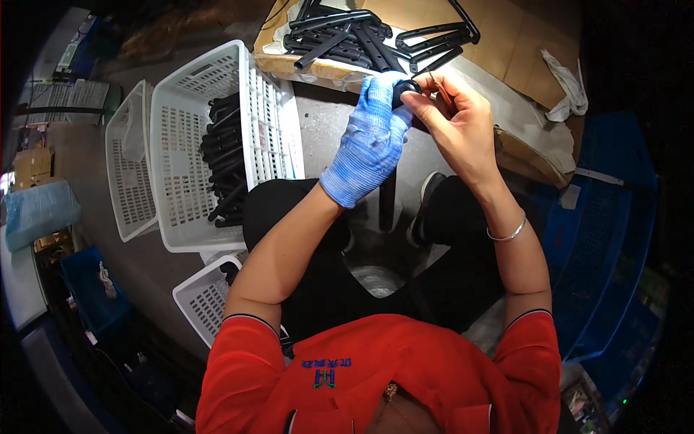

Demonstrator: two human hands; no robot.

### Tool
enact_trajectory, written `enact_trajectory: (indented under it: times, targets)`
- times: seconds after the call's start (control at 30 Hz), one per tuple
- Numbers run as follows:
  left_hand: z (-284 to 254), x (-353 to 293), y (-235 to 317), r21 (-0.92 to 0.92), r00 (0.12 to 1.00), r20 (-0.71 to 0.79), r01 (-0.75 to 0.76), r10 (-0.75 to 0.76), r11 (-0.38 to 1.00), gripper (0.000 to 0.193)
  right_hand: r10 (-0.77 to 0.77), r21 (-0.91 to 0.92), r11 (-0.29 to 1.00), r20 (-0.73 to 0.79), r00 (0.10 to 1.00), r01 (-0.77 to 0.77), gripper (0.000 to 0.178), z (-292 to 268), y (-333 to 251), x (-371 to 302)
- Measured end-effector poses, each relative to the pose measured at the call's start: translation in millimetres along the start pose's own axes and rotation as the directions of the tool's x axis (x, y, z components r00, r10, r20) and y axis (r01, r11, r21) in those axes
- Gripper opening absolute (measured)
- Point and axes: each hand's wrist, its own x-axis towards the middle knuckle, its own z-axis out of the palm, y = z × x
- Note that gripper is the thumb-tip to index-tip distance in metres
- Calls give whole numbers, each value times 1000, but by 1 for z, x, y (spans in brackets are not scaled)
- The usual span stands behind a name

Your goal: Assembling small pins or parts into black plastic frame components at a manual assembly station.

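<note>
My left hand [367, 137], in a blue knit glove, is closed around a black tube [387, 202]. The tube's rounded upper end [405, 90] shows between my two hands, and its lower length hangs down between my knees. My bare right hand [463, 123] is closed in a pinch at that rounded end, with the thumb against it. What lies between its fingertips is too small and hidden to name. Just beyond my hands, a heap of black tubular parts [347, 43] lies in an open cardboard box [311, 69].
On the left stands a white perforated basket [170, 145] with several black tubes [225, 155] in it. Another white basket [130, 166] leans beside it, and a smaller one [202, 296] sits nearer. Blue sheeting or a blue bin [600, 231] is at the right.
</note>
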Motion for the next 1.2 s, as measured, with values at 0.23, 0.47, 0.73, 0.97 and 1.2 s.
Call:
enact_trajectory:
  times: [0.23, 0.47, 0.73, 0.97, 1.2]
  targets:
    - [-12, 3, 15, 369, 979, -27, -176, 200, 912, 33, -150, -58, 987, -30, 988, 148, 21, -9, 11, 5]
    - [-23, 4, 27, -510, 908, 329, 402, -259, 761, 38, -382, 0, 924, -12, 924, 382, 29, -8, 17, 9]
    - [-24, 3, 25, -540, 914, 262, 405, -309, 738, 33, -179, -345, 928, -90, 980, 138, 12, -6, 1, 5]
    - [-22, 7, 26, -471, 946, 145, 325, -291, 820, 33, -303, -550, 793, 20, 953, 263, 17, -6, -9, -3]
    - [-18, 6, 25, -445, 947, 99, 317, -305, 838, 34, -337, -631, 719, 47, 940, 289, 14, -6, -12, -5]
